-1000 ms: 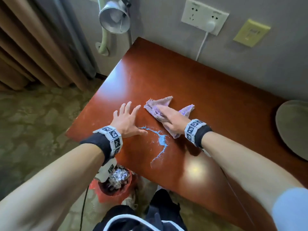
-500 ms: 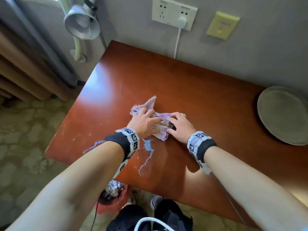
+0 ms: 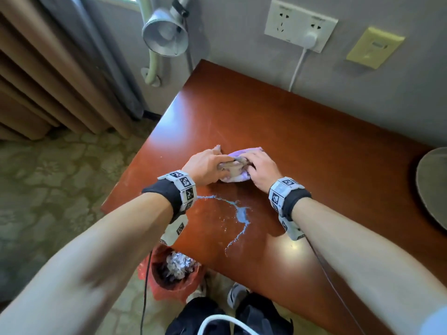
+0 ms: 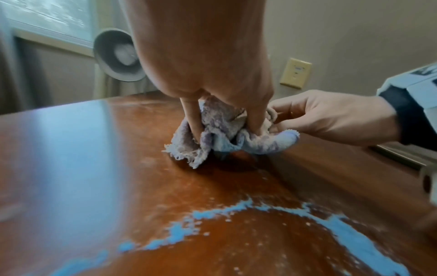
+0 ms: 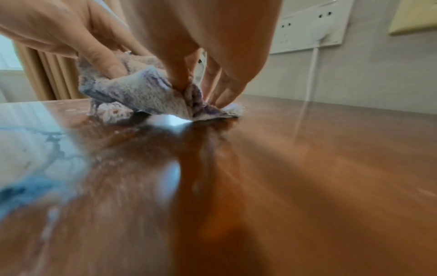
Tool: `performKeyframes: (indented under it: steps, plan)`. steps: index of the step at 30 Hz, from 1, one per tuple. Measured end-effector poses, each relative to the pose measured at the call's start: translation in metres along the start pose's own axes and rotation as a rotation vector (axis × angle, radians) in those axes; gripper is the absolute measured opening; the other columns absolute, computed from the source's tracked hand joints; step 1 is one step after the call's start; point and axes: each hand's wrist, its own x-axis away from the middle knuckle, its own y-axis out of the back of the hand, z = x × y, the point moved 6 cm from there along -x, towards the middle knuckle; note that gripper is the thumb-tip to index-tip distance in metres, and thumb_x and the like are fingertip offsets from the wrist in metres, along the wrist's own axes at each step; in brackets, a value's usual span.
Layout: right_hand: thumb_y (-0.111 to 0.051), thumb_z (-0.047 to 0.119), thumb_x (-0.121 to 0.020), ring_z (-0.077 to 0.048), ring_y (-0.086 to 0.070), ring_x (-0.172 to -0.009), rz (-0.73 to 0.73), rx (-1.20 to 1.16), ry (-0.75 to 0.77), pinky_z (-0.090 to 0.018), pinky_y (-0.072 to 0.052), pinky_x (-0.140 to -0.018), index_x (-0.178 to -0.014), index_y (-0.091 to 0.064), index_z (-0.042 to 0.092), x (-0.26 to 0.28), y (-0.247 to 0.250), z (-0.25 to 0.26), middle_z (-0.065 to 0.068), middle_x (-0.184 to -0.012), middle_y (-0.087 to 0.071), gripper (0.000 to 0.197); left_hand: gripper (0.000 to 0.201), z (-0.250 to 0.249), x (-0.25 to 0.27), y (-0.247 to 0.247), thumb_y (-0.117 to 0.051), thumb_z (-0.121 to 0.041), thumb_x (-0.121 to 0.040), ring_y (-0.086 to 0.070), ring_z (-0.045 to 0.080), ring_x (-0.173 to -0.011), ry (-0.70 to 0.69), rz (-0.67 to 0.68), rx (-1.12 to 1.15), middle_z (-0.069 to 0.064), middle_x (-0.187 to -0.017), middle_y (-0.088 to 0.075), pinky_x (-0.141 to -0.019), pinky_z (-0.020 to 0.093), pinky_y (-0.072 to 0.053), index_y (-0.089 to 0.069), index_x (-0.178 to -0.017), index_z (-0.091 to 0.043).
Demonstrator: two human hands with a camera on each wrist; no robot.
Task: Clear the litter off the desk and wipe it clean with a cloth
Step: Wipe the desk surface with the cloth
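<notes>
A crumpled pale purple cloth (image 3: 235,176) lies bunched on the red-brown desk (image 3: 314,151). Both hands hold it: my left hand (image 3: 208,165) pinches its left side, and my right hand (image 3: 260,169) pinches its right side. In the left wrist view the left fingers (image 4: 256,119) dig into the cloth (image 4: 212,134), with the right hand (image 4: 331,119) beside it. In the right wrist view the right fingers (image 5: 179,80) pinch a fold of the cloth (image 5: 146,97). A light blue spill (image 3: 242,213) streaks the desk just in front of the hands, nearer me.
A red bin (image 3: 174,274) with crumpled foil stands on the floor at the desk's near left corner. A grey round plate (image 3: 433,187) sits at the desk's right edge. A lamp (image 3: 165,32) hangs at the back left. A white cable (image 3: 297,68) runs down from the wall socket (image 3: 300,25).
One second ago my left hand lay flat on the desk while my right pressed the spread cloth. Now both hands have gathered the cloth into a bunch between them.
</notes>
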Motion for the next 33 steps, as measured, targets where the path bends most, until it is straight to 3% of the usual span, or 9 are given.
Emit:
performKeyframes:
  steps: [2, 4, 7, 10, 14, 18, 25, 29, 33]
  plan:
    - [-0.056, 0.016, -0.092, -0.025, -0.047, -0.12, -0.028, 0.011, 0.005, -0.034, -0.037, -0.101, -0.13, -0.058, 0.019, -0.014, -0.004, 0.02, -0.002, -0.131, -0.056, 0.038, 0.039, 0.027, 0.01, 0.015, -0.07, -0.035, -0.087, -0.062, 0.032, -0.095, 0.075, -0.083, 0.039, 0.005, -0.106, -0.06, -0.081, 0.04, -0.051, -0.066, -0.126, -0.031]
    - [-0.057, 0.029, -0.095, -0.024, -0.04, -0.13, -0.036, 0.042, -0.01, -0.036, -0.034, -0.107, -0.141, -0.049, 0.021, -0.023, -0.008, 0.033, -0.003, -0.142, -0.047, 0.047, 0.038, 0.05, 0.02, 0.026, -0.068, -0.035, -0.089, -0.063, 0.034, -0.095, 0.175, -0.156, 0.059, 0.007, -0.108, -0.059, -0.084, 0.037, -0.049, -0.066, -0.126, -0.028]
    - [-0.053, 0.045, -0.095, -0.024, -0.011, -0.148, 0.163, 0.161, -0.089, -0.049, -0.021, -0.117, -0.151, -0.028, 0.034, -0.033, -0.03, 0.048, -0.002, -0.161, -0.016, 0.062, 0.045, 0.079, 0.037, 0.037, -0.065, -0.033, -0.09, -0.061, 0.038, -0.096, 0.264, -0.216, 0.054, 0.011, -0.116, -0.052, -0.085, 0.039, -0.047, -0.057, -0.134, -0.026]
    - [-0.049, 0.051, -0.095, -0.029, 0.006, -0.149, 0.348, 0.289, -0.122, -0.064, -0.012, -0.115, -0.151, -0.017, 0.045, -0.04, -0.056, 0.063, 0.002, -0.164, 0.004, 0.065, 0.056, 0.102, 0.054, 0.042, -0.06, -0.031, -0.091, -0.061, 0.036, -0.093, 0.275, -0.182, -0.064, 0.01, -0.121, -0.045, -0.074, 0.037, -0.046, -0.041, -0.144, -0.037]
    - [-0.046, 0.051, -0.096, -0.033, 0.011, -0.148, 0.393, 0.404, -0.15, -0.068, -0.005, -0.112, -0.15, -0.019, 0.047, -0.038, -0.07, 0.064, 0.003, -0.163, 0.006, 0.061, 0.062, 0.116, 0.065, 0.029, -0.058, -0.046, -0.092, -0.064, 0.037, -0.091, 0.233, -0.028, -0.286, 0.003, -0.141, -0.038, -0.069, 0.037, -0.051, -0.029, -0.147, -0.047]
    - [-0.045, 0.052, -0.097, -0.033, 0.012, -0.148, 0.399, 0.419, -0.154, -0.068, -0.006, -0.113, -0.15, -0.017, 0.047, -0.04, -0.07, 0.063, 0.003, -0.163, 0.006, 0.061, 0.065, 0.129, 0.056, 0.016, -0.057, -0.055, -0.089, -0.063, 0.033, -0.093, 0.22, -0.007, -0.254, -0.002, -0.147, -0.03, -0.066, 0.034, -0.047, -0.027, -0.147, -0.046]
    - [-0.047, 0.053, -0.096, -0.032, 0.012, -0.148, 0.413, 0.425, -0.171, -0.068, -0.006, -0.112, -0.15, -0.017, 0.049, -0.043, -0.071, 0.062, 0.004, -0.163, 0.007, 0.062, 0.036, 0.131, 0.064, 0.017, -0.056, -0.027, -0.094, -0.065, 0.032, -0.089, 0.09, -0.202, -0.103, -0.003, -0.121, -0.059, -0.059, 0.034, -0.044, -0.055, -0.13, -0.031]
    - [-0.046, 0.054, -0.096, -0.031, 0.012, -0.149, 0.422, 0.438, -0.175, -0.067, -0.005, -0.113, -0.15, -0.015, 0.049, -0.043, -0.07, 0.062, 0.004, -0.163, 0.008, 0.063, 0.038, 0.166, 0.084, 0.041, -0.052, -0.021, -0.086, -0.065, 0.033, -0.079, 0.073, -0.353, -0.067, -0.009, -0.116, -0.065, -0.053, 0.038, -0.051, -0.054, -0.121, -0.035]
    - [-0.046, 0.054, -0.096, -0.031, 0.013, -0.148, 0.428, 0.442, -0.173, -0.067, -0.004, -0.112, -0.15, -0.015, 0.048, -0.044, -0.072, 0.061, 0.003, -0.163, 0.008, 0.063, 0.044, 0.205, 0.097, 0.044, -0.055, -0.009, -0.09, -0.064, 0.034, -0.086, 0.154, -0.286, -0.045, -0.001, -0.116, -0.065, -0.061, 0.031, -0.04, -0.063, -0.129, -0.028]
